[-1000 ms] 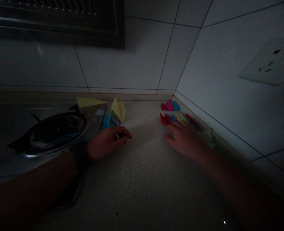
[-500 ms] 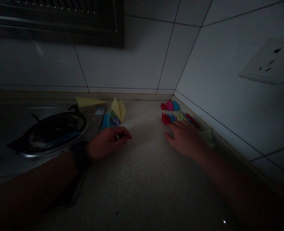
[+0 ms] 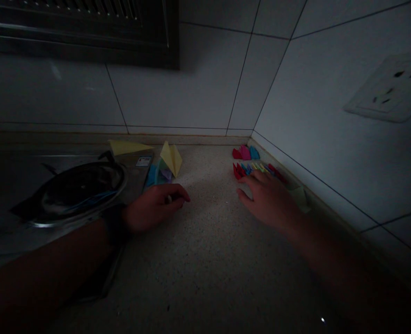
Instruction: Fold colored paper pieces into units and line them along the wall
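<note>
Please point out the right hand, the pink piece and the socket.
right hand (image 3: pixel 268 198): head view, on the back of the hand.
pink piece (image 3: pixel 245 152): head view, middle of its visible side.
socket (image 3: pixel 383 89): head view, on its faceplate.

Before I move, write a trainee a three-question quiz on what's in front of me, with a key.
1. True or false: the tiled right-hand wall bears a socket.

2. Which hand is nearer the row of small coloured pieces?
A. Left
B. Right
C. Both are equally near

3. Fill in the missing colour: the three small pieces by the back corner run, from left to right, red, ____, blue.

Key:
1. True.
2. B, the right hand; its fingers are at the row.
3. Pink.
</note>
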Demonstrator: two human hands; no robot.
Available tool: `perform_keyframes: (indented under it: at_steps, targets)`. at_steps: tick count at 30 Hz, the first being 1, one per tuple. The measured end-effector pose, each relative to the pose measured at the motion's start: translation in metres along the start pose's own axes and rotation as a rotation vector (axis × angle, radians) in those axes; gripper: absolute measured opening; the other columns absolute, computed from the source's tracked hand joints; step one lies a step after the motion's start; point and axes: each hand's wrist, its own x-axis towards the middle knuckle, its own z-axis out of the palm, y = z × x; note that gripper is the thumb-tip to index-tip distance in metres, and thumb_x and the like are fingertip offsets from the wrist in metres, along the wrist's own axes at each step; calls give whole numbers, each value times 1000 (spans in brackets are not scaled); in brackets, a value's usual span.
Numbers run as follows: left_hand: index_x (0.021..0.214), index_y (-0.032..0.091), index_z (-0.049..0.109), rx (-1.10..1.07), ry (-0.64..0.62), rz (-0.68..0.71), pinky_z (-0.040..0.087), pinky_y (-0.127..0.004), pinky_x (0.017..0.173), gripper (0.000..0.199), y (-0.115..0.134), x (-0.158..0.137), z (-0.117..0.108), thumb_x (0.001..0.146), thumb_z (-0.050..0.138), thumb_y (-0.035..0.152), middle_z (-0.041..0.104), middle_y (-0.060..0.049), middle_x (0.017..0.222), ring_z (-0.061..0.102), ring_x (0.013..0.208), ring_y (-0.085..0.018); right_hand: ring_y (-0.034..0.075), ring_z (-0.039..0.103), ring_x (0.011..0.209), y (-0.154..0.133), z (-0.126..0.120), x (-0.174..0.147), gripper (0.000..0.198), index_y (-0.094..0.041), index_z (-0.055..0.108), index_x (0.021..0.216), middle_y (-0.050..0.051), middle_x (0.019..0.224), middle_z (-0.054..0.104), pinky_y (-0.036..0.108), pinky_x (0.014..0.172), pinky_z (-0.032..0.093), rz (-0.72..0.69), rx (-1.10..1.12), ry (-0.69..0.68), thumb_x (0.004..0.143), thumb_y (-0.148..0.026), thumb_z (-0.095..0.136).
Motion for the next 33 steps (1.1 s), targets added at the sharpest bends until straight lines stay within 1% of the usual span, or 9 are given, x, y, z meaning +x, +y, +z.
perform_keyframes:
  at_steps: [2, 5, 8, 11, 14, 18, 24, 28, 33]
  targets:
    - [100, 19, 65, 5, -5, -8, 41, -25, 60, 24, 1, 0, 0, 89, 46, 31, 62, -1, 80, 56, 69, -14, 27, 57, 99, -1, -1, 0, 26, -16, 65, 106, 12, 102, 61, 42, 90, 45, -40, 77, 24, 89, -32, 53]
    - [101, 19, 65, 22, -13, -2, 41, -25, 62, 24, 1, 0, 1, 89, 46, 30, 64, -2, 84, 58, 73, -15, 22, 57, 95, -7, -3, -1, 20, -17, 64, 104, 9, 97, 63, 37, 87, 45, -208, 266, 4, 89, -25, 53]
    - [101, 20, 65, 64, -15, 26, 41, -25, 63, 23, -1, -1, 3, 89, 47, 27, 65, -2, 86, 58, 74, -15, 18, 58, 87, -20, -7, -4, 16, -18, 65, 99, 5, 89, 65, 32, 80, 44, -410, 435, -115, 89, -20, 53]
    - [100, 21, 65, 132, -12, 111, 42, -25, 66, 21, -1, -2, 4, 88, 48, 23, 65, -1, 87, 58, 75, -14, 15, 59, 82, -34, -9, -10, 16, -19, 65, 100, 4, 88, 66, 28, 74, 42, -506, 540, -240, 90, -20, 52]
    - [99, 20, 65, 265, -26, 252, 43, -28, 73, 19, 4, -5, 6, 88, 50, 19, 65, -2, 90, 58, 82, -15, 14, 59, 76, -42, -8, -13, 17, -21, 64, 101, 2, 85, 67, 26, 69, 40, -500, 571, -291, 90, -22, 51]
    - [97, 20, 62, 484, -109, 470, 42, -30, 75, 14, 18, -11, 14, 91, 50, 20, 64, -3, 93, 56, 90, -18, 11, 57, 64, -42, -3, -12, 14, -20, 64, 94, 0, 73, 64, 25, 61, 35, -449, 584, -318, 89, -22, 51]
    - [87, 18, 59, 726, -113, 724, 42, -34, 72, 14, 37, -19, 30, 94, 47, 23, 61, -4, 87, 51, 82, -18, 10, 56, 61, -41, 8, -9, 13, -18, 65, 91, 0, 72, 65, 23, 58, 33, -383, 681, -297, 83, -16, 54]
    - [85, 18, 58, 794, -87, 762, 40, -34, 67, 15, 39, -21, 31, 95, 46, 22, 60, -3, 85, 52, 81, -18, 10, 55, 61, -40, 12, -9, 14, -18, 65, 91, 0, 70, 63, 23, 58, 33, -378, 677, -279, 84, -18, 54]
    - [89, 19, 58, 842, -40, 714, 41, -34, 69, 17, 32, -21, 29, 96, 43, 21, 61, -3, 87, 52, 84, -19, 11, 54, 60, -37, 10, -6, 17, -18, 67, 94, 0, 68, 63, 23, 57, 34, -329, 701, -304, 84, -19, 53]
